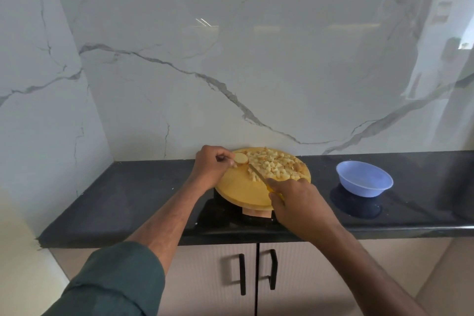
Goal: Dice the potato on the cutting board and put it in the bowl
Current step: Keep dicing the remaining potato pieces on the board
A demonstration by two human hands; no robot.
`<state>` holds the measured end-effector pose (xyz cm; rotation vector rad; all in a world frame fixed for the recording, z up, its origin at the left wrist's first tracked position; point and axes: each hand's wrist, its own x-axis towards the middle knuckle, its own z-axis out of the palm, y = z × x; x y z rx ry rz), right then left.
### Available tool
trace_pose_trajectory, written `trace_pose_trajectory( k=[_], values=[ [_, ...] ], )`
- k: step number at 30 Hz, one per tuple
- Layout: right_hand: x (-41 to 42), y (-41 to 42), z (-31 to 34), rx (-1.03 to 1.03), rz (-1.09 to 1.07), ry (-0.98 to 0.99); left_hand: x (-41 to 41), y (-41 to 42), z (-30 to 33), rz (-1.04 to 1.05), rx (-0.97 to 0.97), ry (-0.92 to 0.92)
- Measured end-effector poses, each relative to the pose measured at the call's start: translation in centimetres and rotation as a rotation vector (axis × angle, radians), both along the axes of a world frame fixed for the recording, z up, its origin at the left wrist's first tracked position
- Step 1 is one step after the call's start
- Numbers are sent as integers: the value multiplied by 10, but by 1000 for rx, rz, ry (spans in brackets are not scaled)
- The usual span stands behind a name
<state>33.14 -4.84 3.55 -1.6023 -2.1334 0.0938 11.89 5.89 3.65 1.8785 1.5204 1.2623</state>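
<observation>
A round wooden cutting board (241, 191) lies on the black counter. A heap of diced potato (273, 165) covers its far right half. My left hand (211, 165) pinches a round potato slice (241, 158) at the board's far left edge. My right hand (298, 204) grips a knife by its yellow handle (270, 189); the blade (256, 172) points up-left toward the slice, its tip beside it. A light blue plastic bowl (364, 178) stands to the right of the board and looks empty.
The black counter (128, 200) runs along a marble wall, with a side wall at the left. Cabinet doors with black handles (242, 274) sit below the counter's front edge. A pale block (256, 212) shows under the board's near rim.
</observation>
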Motion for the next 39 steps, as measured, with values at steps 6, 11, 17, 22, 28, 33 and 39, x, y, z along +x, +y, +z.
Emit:
trace_pose_trajectory(
  k=[6,11,17,22,28,33,39],
  values=[
    [-3,2,-4,24,-40,89,-13,8,-1,48,-1,57],
    [-6,11,-4,33,-71,154,-7,22,0,57,27,275],
    [-5,18,0,48,-91,156,11,35,14,56,-45,650],
    [-4,17,-4,38,-91,160,19,42,15,41,-59,752],
    [-2,14,-7,17,-93,152,17,35,18,34,27,571],
    [-5,10,-6,9,-82,149,16,33,20,59,22,439],
    [-8,3,-10,6,-57,116,6,27,22,28,60,242]
  ],
)
